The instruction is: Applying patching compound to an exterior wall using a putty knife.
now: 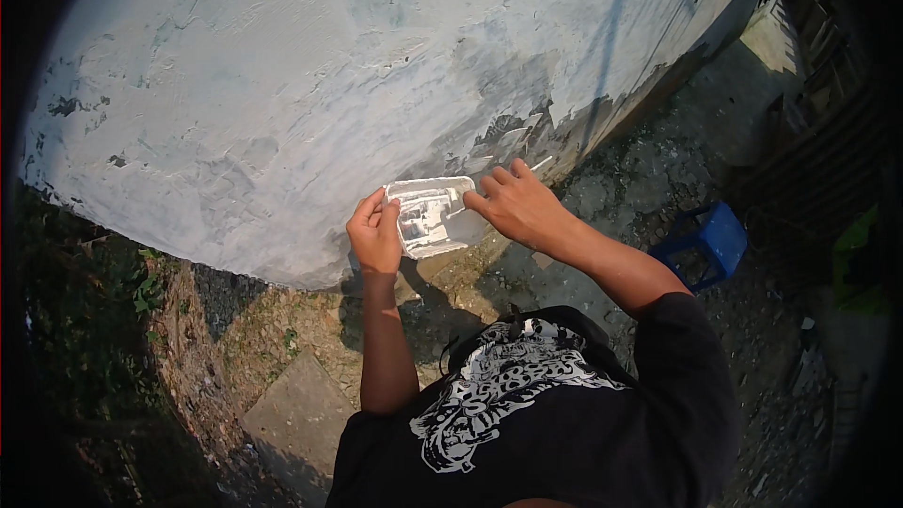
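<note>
Gripping the white tray (428, 216) at frame centre, the left hand (374, 235) curls fingers round its left rim; its long axis runs left-right. The right hand (519, 207) pinches a thin white tool (540, 164) pointing upper right.

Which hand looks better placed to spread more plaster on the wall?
The right hand, probably. It grips a thin tool whose tip shows near the grey plastered wall and over the white rectangular plaster tray. The left hand is occupied holding that tray's edge.
</note>
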`<state>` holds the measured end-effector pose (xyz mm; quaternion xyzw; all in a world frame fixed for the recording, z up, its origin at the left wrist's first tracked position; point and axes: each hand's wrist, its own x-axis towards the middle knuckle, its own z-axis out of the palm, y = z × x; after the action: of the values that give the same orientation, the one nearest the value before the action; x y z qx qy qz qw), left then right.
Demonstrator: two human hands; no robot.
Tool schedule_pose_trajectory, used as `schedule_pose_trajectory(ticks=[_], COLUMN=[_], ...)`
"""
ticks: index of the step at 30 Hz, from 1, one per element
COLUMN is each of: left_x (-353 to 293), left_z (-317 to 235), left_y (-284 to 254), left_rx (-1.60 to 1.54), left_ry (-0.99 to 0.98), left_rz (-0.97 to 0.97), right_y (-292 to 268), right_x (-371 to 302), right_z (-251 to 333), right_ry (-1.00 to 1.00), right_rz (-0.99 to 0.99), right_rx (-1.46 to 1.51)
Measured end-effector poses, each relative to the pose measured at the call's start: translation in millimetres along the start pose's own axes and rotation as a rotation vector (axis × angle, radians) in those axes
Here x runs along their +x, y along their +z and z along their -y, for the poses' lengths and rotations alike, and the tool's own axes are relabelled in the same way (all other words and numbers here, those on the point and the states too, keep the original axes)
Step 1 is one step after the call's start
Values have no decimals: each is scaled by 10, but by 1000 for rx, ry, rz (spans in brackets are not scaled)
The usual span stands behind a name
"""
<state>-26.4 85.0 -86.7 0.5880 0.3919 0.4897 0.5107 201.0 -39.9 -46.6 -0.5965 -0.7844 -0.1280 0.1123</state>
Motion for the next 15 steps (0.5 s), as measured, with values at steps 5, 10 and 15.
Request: schedule_pose_trajectory(ticks=[5, 10, 15], left_x=[-96, -173, -111], left_z=[-364, -490, -440], left_y=[114, 206, 179], left_rx=[315, 384, 557], left_ry=[256, 237, 356], left_rz=[19, 34, 65], right_y=[-135, -153, 59], right_x=[-89, -131, -41], right_z=[-116, -210, 57], right_ry=[49, 202, 22], right_rz=[179, 41, -73], right_rx=[339, 302, 200])
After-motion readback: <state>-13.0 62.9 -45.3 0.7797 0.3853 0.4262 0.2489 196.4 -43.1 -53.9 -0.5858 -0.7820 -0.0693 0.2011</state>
